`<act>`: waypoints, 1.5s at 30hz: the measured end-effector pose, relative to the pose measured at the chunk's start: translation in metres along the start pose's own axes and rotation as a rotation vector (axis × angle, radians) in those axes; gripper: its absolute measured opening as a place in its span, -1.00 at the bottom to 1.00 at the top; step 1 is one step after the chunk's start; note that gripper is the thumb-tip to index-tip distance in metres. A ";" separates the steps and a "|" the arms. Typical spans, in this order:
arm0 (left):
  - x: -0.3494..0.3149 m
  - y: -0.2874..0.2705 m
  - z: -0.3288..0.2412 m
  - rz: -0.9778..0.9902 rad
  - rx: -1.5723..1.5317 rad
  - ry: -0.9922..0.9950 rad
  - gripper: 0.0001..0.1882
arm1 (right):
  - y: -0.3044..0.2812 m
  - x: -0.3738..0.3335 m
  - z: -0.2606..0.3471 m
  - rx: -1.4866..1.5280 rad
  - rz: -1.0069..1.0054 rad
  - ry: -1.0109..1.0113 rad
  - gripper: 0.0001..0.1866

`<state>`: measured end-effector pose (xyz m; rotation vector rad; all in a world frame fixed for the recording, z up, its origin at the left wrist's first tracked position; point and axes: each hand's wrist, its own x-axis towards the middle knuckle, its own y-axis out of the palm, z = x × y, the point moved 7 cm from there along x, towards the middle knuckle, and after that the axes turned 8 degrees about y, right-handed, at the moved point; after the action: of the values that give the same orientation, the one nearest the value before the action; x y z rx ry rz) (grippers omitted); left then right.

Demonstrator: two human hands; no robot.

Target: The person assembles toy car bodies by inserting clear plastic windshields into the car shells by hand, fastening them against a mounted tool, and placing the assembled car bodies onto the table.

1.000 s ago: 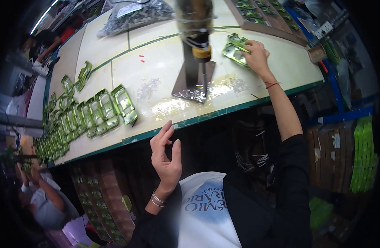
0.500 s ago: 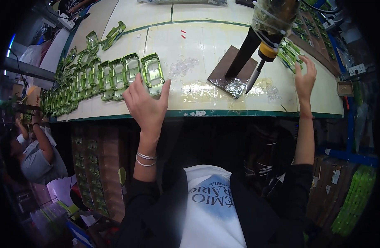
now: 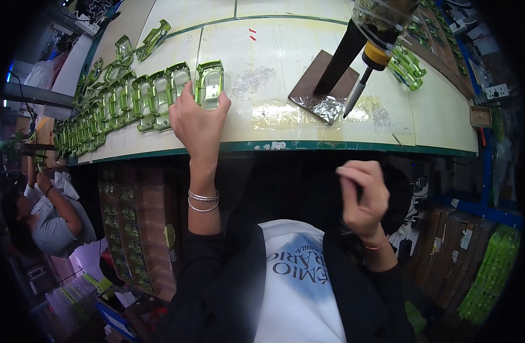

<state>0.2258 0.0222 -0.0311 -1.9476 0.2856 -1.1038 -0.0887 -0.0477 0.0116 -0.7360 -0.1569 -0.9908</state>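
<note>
My left hand (image 3: 199, 123) is at the table's near side, its thumb and fingers on either side of the near end of a shiny green plastic toy car body shell (image 3: 210, 82). That shell stands at the right end of a long row of similar green shells (image 3: 158, 97). My right hand (image 3: 363, 197) hovers in front of the table edge, near my body. Its fingers are curled with thumb and forefinger drawn together; whether anything small is between them cannot be made out.
An electric screwdriver (image 3: 365, 74) hangs over a brown metal base plate (image 3: 325, 86) with a slanted post. Small clear pieces (image 3: 252, 82) lie on the table. More green shells (image 3: 407, 68) are at the right. A co-worker (image 3: 51, 211) sits at the left.
My right hand has pulled back from the green shells at the right, down and leftward to in front of the table edge, its fingers curling. My left hand stays at the row's end shell.
</note>
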 end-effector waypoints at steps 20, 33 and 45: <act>-0.093 -0.084 -0.075 0.527 -1.105 0.096 0.05 | 0.109 -0.071 -0.052 1.643 0.307 0.954 -0.31; -0.109 -0.077 -0.102 0.313 -1.023 0.122 -0.27 | 0.099 -0.104 -0.069 2.055 0.119 0.967 -0.34; -0.115 -0.055 -0.107 0.416 -1.329 -0.066 -0.28 | 0.090 -0.099 -0.065 1.850 0.021 1.026 -0.37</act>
<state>0.0636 0.0595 -0.0306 -2.7838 1.6174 -0.5339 -0.0846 0.0108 -0.1247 1.4396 -0.0964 -0.6920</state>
